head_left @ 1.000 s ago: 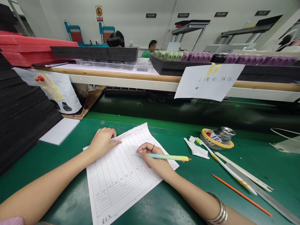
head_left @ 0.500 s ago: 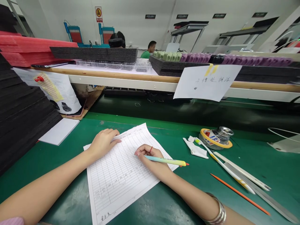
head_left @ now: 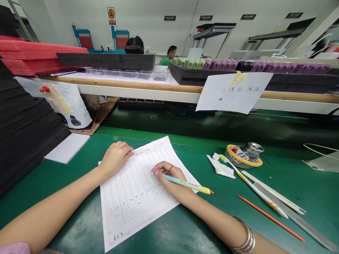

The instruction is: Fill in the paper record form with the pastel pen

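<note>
A printed form [head_left: 137, 208] with a ruled grid and handwritten figures lies tilted on the green bench. My left hand [head_left: 115, 160] is at its upper left edge, fingers bent together and thumb against the sheet, gripping that edge. Over the right half of the form, my right hand [head_left: 172, 178] is closed around a blue-to-yellow pen [head_left: 189, 184] with an orange end. The pen slants down to the right across the hand, and its writing tip is hidden by my fingers.
To the right lie a tape roll [head_left: 239, 157], a white scrap [head_left: 221, 167], a toothbrush [head_left: 246, 180], tweezers [head_left: 296, 218] and an orange stick [head_left: 270, 218]. Left are white papers [head_left: 67, 148] and stacked black foam [head_left: 29, 137]. A shelf [head_left: 182, 95] crosses behind; a person [head_left: 169, 56] sits beyond.
The form has shifted slightly up and to the right and turned a little. My left hand moved slightly upward with it. My right hand still holds the pen in nearly the same place.
</note>
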Tool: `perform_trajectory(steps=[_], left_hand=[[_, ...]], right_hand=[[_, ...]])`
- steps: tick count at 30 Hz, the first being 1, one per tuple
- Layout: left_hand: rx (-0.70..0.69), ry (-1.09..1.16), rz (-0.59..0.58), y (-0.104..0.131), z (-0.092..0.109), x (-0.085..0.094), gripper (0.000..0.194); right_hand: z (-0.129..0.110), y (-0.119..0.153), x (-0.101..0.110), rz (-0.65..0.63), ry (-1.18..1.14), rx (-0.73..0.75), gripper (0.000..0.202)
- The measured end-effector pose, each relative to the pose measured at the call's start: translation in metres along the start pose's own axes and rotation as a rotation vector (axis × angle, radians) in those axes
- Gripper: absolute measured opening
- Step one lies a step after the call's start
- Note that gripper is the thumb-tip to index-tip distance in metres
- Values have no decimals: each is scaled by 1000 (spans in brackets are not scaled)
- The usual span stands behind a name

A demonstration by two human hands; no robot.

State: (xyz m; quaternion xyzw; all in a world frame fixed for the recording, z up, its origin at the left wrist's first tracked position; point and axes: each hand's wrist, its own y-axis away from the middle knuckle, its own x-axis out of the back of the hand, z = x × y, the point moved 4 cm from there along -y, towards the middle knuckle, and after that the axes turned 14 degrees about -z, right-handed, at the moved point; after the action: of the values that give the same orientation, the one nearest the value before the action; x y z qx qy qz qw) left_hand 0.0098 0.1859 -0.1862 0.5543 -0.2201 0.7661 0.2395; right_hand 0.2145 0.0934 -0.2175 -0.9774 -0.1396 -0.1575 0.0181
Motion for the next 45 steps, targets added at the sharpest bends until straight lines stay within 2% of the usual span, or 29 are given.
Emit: perform_trajectory(steps=[8, 11, 19, 26, 29, 35, 37, 39, 43, 45], left_hand=[[-16, -33, 50, 3, 5, -1, 18], [-27, -47, 66, 4, 7, -2, 23], [-66, -37, 48, 7, 14, -2, 23], [-38, 59, 39, 5, 2, -8, 14], [-83, 82, 34, 4, -1, -10, 14], [-250, 69, 44, 5, 8, -12, 16], [-319, 44, 41, 7, 14, -12, 19], [-383, 12, 39, 9, 20, -12, 23], [-462, -57, 68, 13, 29, -10, 33], [-468, -87, 94, 13, 32, -9, 32]], right_hand=[[-4, 2, 0, -16, 35, -15, 15], [-5, 2, 0, -22, 32, -23, 18], [-3, 3, -1, -21, 44, -30, 17], [-3, 2, -1, -30, 102, 2, 18], [-7, 7, -4, -1, 236, 128, 17], [-40, 32, -18, 1, 773, 776, 34], [-45, 36, -17, 77, 916, 862, 24], [-47, 33, -11, 147, 966, 850, 15], [-39, 16, 7, 206, 949, 693, 38], [-31, 9, 14, 191, 950, 600, 39]])
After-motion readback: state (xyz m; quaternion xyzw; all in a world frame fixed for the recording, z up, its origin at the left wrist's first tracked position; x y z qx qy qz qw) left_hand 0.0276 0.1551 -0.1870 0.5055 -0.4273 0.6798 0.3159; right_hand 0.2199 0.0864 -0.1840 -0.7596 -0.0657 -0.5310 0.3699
